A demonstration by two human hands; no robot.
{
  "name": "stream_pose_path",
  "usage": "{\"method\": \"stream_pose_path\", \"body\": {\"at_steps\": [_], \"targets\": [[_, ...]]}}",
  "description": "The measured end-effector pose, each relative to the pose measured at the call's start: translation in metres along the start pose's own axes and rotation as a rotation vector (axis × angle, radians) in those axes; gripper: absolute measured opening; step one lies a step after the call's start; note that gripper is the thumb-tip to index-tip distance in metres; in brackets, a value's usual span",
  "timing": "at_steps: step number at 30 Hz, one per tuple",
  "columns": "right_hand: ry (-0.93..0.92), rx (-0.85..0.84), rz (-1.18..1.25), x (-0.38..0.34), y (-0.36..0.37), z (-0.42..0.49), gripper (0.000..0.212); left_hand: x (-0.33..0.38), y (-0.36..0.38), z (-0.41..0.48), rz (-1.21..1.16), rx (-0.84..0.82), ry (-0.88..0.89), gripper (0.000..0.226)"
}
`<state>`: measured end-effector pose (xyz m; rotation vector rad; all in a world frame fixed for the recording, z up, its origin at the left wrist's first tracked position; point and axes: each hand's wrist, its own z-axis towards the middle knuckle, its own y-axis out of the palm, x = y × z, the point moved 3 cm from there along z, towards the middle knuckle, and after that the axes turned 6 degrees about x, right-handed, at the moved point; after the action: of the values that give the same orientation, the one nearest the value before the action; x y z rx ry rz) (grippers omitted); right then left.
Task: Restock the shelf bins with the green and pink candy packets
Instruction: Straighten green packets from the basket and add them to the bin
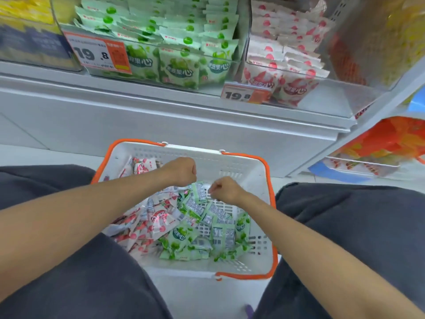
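A white basket with orange handles [230,162] sits on the floor between my knees. It holds loose pink candy packets [158,222] on the left and green candy packets [184,236] on the right. My left hand [180,172] reaches into the basket with its fingers curled downward. The edges of pink packets stick out just under it. My right hand [226,188] pinches the edge of an upright green packet [199,191]. Above on the shelf, a clear bin of green packets [174,44] stands beside a clear bin of pink packets [287,54].
Orange price tags reading 19.8 hang on the green bin [99,54] and the pink bin [247,93]. A white shelf base [138,116] runs behind the basket. Yellow goods [25,10] fill the left bin. A side rack with orange bags [391,139] stands at right.
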<state>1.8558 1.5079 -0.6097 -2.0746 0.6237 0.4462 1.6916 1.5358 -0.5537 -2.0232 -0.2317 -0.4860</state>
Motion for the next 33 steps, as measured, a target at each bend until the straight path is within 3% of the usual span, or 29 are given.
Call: {"method": "stream_pose_path", "body": {"at_steps": [2,5,8,14,18,23,25,28,30,33], "targets": [[0.155,-0.084,0.031,0.041,0.048,-0.003,0.015,-0.006,0.018,-0.001,0.04,-0.06,-0.004,0.016],[0.163,-0.17,0.029,0.053,0.098,-0.009,0.009,-0.015,0.032,-0.002,0.083,-0.103,-0.009,0.013],[0.317,-0.153,0.163,0.043,0.119,-0.009,0.044,-0.024,0.036,-0.002,0.103,-0.116,-0.026,0.019],[0.485,-0.242,0.321,0.055,0.132,0.007,0.015,-0.036,0.03,-0.002,0.092,-0.122,-0.071,0.026],[0.512,-0.276,0.426,0.048,0.113,0.003,0.042,-0.041,0.024,-0.007,0.13,-0.122,-0.095,0.032],[0.537,-0.36,0.297,0.047,0.141,-0.027,0.023,-0.04,0.017,-0.012,0.145,-0.162,-0.074,0.035],[0.491,-0.321,0.295,0.044,0.146,-0.026,0.025,-0.038,0.014,-0.015,0.135,-0.167,-0.069,0.034],[0.363,-0.218,0.315,0.022,0.117,-0.019,0.003,-0.042,0.01,-0.016,0.141,-0.169,-0.084,0.035],[0.258,-0.137,0.309,0.003,0.079,-0.013,0.021,-0.046,0.007,-0.016,0.132,-0.172,-0.114,0.041],[0.049,-0.06,0.333,-0.032,0.012,-0.015,0.008,-0.053,0.003,-0.016,0.004,-0.149,-0.18,0.088]]}}
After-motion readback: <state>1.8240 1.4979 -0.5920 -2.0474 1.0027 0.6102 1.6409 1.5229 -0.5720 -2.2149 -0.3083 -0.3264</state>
